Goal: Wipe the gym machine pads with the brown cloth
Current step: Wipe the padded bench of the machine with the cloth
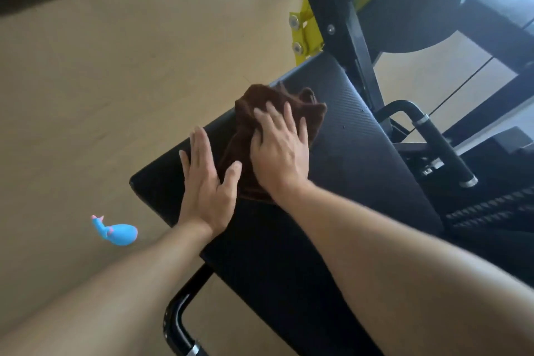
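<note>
Far left on the wooden floor (86,95) I see a small blue whale toy (117,233) lying well apart from the machine; it has no part in my job.

Next comes my left hand (206,182), fingers straight and spread, palm flat on the black seat pad (361,159). Its thumb touches the near edge of the brown cloth (248,136); the rest of the hand rests on bare pad beside it, holding nothing. I read it as a brace.

The cloth lies bunched on the upper middle of the pad. My right hand (281,153) presses down on it with fingers extended and slightly fanned, flat rather than curled round the fabric.

Further right stand the black frame with yellow brackets (306,35) and a black handle with chrome collars (442,147).

My judgement: the wiping is under way on this one pad, mid-stroke. I cannot tell from the surface which parts are already clean; it looks evenly dark. The near end towards me, the far corner and the right-hand strip are not under the cloth now. No other pads of the machine show clearly, so I count them as still to check.
</note>
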A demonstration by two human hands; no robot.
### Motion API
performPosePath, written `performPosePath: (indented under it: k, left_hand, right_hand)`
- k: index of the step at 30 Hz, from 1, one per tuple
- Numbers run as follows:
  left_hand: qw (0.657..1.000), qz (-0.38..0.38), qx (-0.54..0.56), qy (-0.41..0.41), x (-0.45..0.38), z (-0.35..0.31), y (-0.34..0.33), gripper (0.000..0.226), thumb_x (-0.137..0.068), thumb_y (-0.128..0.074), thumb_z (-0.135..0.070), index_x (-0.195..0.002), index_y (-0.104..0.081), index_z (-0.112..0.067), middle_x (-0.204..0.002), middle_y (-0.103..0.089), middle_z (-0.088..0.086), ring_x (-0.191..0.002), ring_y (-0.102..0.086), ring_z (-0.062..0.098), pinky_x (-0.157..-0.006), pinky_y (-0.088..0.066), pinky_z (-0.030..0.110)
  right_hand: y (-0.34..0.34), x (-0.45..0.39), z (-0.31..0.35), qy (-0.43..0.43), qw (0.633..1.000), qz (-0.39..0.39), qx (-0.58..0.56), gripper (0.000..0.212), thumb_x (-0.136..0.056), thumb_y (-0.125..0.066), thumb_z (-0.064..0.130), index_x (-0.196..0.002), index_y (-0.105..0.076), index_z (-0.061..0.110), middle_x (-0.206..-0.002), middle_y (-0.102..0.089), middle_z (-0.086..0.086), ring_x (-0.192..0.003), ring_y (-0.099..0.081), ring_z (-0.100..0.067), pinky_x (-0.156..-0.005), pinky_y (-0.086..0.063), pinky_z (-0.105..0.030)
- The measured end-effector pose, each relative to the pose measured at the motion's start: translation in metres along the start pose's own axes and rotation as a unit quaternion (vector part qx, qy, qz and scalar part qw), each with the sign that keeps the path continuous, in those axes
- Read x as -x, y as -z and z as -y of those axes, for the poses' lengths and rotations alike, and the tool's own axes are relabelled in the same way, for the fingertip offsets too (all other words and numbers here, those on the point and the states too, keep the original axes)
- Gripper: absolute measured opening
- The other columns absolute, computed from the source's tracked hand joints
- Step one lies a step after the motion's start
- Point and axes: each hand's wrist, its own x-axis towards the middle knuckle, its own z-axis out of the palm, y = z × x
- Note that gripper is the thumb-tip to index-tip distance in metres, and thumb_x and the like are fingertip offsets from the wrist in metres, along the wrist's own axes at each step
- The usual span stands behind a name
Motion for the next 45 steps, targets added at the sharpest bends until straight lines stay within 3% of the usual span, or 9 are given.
performPosePath:
  k: [4,8,15,18,25,29,32,39,45]
  left_hand:
    - [0.999,-0.030,0.010,0.001,0.001,0.003,-0.004,0.098,-0.080,-0.022,-0.078,-0.158,0.012,-0.028,-0.166,0.013,-0.013,-0.130,0.033,-0.017,-0.125,0.010,0.033]
    - [0.993,-0.023,-0.115,-0.008,-0.009,0.003,-0.012,0.101,-0.080,0.000,-0.085,-0.157,0.015,-0.023,-0.166,0.016,-0.007,-0.143,0.031,-0.006,-0.122,0.017,0.031]
    - [0.982,-0.040,-0.175,-0.055,-0.038,-0.036,-0.028,0.065,-0.103,-0.014,-0.052,-0.158,0.010,-0.024,-0.166,0.013,-0.007,-0.146,0.026,0.008,-0.122,0.016,0.034]
    - [0.991,0.017,-0.128,-0.033,-0.046,-0.041,-0.042,0.070,-0.101,-0.017,-0.060,-0.158,0.009,-0.029,-0.168,0.011,-0.003,-0.152,0.020,0.014,-0.122,0.015,0.035]
    - [0.987,0.115,-0.111,0.023,-0.045,-0.040,-0.044,0.078,-0.091,-0.014,-0.073,-0.155,0.015,-0.039,-0.164,0.027,-0.008,-0.145,0.035,0.015,-0.118,0.021,0.039]
    - [0.965,0.150,-0.215,-0.026,-0.048,-0.038,-0.047,0.096,-0.076,0.010,-0.086,-0.154,0.021,-0.032,-0.158,0.038,-0.010,-0.136,0.047,0.011,-0.115,0.028,0.039]
    - [0.953,0.156,-0.260,-0.017,-0.046,-0.040,-0.049,0.103,-0.066,0.015,-0.092,-0.149,0.030,-0.032,-0.154,0.045,-0.008,-0.135,0.051,0.014,-0.114,0.030,0.040]
    - [0.932,0.215,-0.292,0.009,-0.047,-0.052,-0.046,0.124,-0.049,0.011,-0.102,-0.146,0.037,-0.030,-0.145,0.057,-0.008,-0.127,0.059,0.016,-0.112,0.032,0.045]
    - [0.917,0.254,-0.305,0.017,-0.049,-0.059,-0.040,0.141,-0.034,-0.007,-0.109,-0.138,0.046,-0.031,-0.138,0.063,-0.007,-0.123,0.063,0.019,-0.108,0.035,0.045]
  right_hand:
    - [-0.014,0.058,-0.014,0.130,0.989,0.038,0.059,0.043,-0.104,-0.043,0.042,-0.143,-0.055,0.030,-0.157,-0.048,0.005,-0.153,-0.030,-0.025,-0.124,-0.022,-0.052]
    - [-0.002,0.007,-0.026,0.149,0.980,0.101,0.080,0.053,-0.106,-0.025,0.049,-0.157,-0.033,0.036,-0.167,-0.026,0.013,-0.158,-0.010,-0.019,-0.128,-0.007,-0.050]
    - [0.015,-0.078,-0.032,0.028,0.994,0.078,0.072,0.052,-0.109,-0.025,0.043,-0.160,-0.024,0.035,-0.170,-0.015,0.014,-0.159,-0.002,-0.019,-0.127,-0.003,-0.048]
    - [0.033,-0.105,-0.055,-0.087,0.993,0.056,0.050,0.052,-0.109,-0.026,0.043,-0.160,-0.026,0.034,-0.171,-0.014,0.010,-0.159,-0.004,-0.022,-0.127,-0.005,-0.051]
    - [0.039,0.044,-0.074,-0.101,0.990,0.078,0.054,0.062,-0.103,-0.034,0.053,-0.161,-0.020,0.036,-0.171,-0.015,0.005,-0.159,-0.005,-0.022,-0.127,-0.017,-0.046]
    - [0.030,0.059,-0.087,-0.081,0.988,0.112,0.067,0.069,-0.102,-0.028,0.060,-0.163,-0.004,0.037,-0.172,0.003,0.007,-0.157,0.017,-0.020,-0.128,0.005,-0.046]
    - [0.030,0.025,-0.092,-0.080,0.992,0.087,0.046,0.062,-0.106,-0.024,0.054,-0.163,-0.005,0.037,-0.171,0.005,0.010,-0.156,0.019,-0.019,-0.124,0.016,-0.043]
    - [0.050,-0.097,-0.118,-0.117,0.992,0.037,0.026,0.057,-0.108,-0.020,0.050,-0.163,-0.013,0.035,-0.172,-0.003,0.007,-0.159,0.008,-0.022,-0.127,0.006,-0.050]
    - [0.043,-0.087,-0.127,-0.141,0.985,-0.093,-0.015,0.055,-0.105,-0.032,0.056,-0.156,-0.038,0.036,-0.167,-0.028,0.009,-0.158,-0.012,-0.014,-0.129,-0.006,-0.041]
